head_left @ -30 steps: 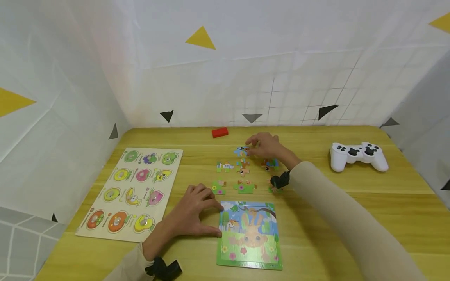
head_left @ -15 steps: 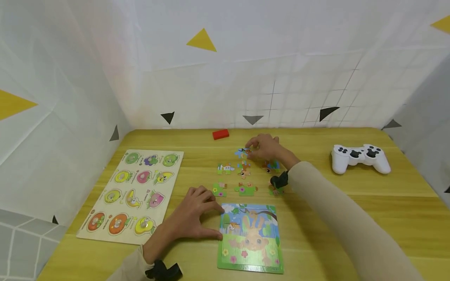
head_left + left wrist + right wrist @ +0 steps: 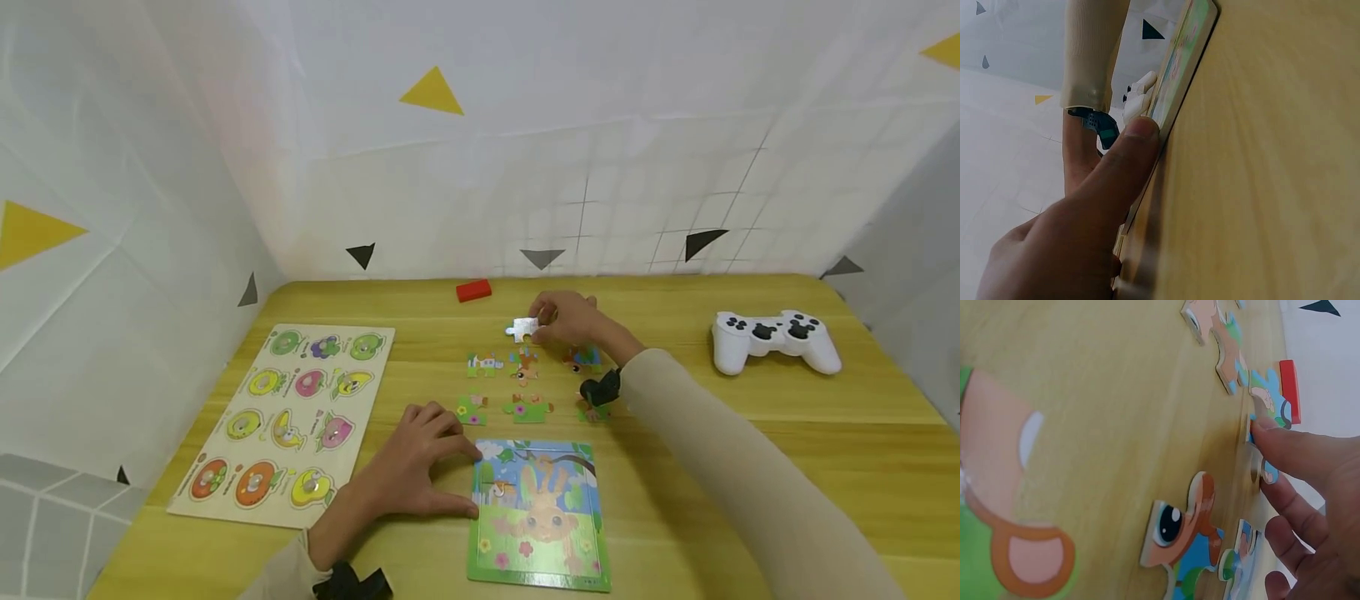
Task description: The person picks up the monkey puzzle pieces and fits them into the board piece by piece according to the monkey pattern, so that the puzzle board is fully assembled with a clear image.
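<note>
Your right hand pinches a puzzle piece between thumb and fingers at the far end of the group of loose pieces, near the red block. A second ago that piece showed its blue picture to the head camera; now it gleams almost white, so its face has changed angle. Whether it is clear of the surface, you cannot tell. Your left hand has held its place, thumb and fingers spread, the thumb against the left edge of the puzzle board. Your two hands remain well apart. The other pieces keep their arrangement between you and the held one, as does the fruit board at your left.
</note>
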Motion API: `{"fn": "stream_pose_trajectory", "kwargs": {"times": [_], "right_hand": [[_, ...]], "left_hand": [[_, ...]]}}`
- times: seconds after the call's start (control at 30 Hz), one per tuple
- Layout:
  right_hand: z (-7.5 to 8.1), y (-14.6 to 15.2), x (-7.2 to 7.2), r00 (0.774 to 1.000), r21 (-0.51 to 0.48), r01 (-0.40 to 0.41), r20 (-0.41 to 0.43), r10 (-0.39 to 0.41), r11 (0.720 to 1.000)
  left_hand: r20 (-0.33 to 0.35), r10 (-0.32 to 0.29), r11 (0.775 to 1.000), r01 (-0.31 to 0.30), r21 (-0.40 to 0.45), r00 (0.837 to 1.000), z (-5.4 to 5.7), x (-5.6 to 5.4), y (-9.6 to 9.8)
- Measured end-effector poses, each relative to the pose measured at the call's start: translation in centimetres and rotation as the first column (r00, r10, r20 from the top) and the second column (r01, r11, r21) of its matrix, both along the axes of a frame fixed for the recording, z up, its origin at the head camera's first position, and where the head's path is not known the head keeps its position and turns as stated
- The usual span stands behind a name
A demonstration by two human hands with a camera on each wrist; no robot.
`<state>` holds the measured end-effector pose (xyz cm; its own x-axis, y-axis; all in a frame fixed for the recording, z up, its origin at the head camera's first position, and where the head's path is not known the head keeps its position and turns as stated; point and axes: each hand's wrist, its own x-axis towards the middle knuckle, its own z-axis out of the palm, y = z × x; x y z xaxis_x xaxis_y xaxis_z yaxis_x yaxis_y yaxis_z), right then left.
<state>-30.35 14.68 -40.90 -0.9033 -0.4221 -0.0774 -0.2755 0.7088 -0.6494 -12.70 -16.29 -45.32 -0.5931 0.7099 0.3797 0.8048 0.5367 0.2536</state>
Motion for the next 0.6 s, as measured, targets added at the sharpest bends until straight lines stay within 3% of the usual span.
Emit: {"fn": "stream_pose_trajectory", "kwargs": {"times": [0.6], "right_hand": [[0.37, 0.78, -0.06, 0.997, -0.145, -0.04, 0.056, 0.048, 0.989]], "left_hand": [[-0.001, -0.008, 1.0, 0.008, 0.008, 1.0, -0.29, -0.22, -0.12]]}}
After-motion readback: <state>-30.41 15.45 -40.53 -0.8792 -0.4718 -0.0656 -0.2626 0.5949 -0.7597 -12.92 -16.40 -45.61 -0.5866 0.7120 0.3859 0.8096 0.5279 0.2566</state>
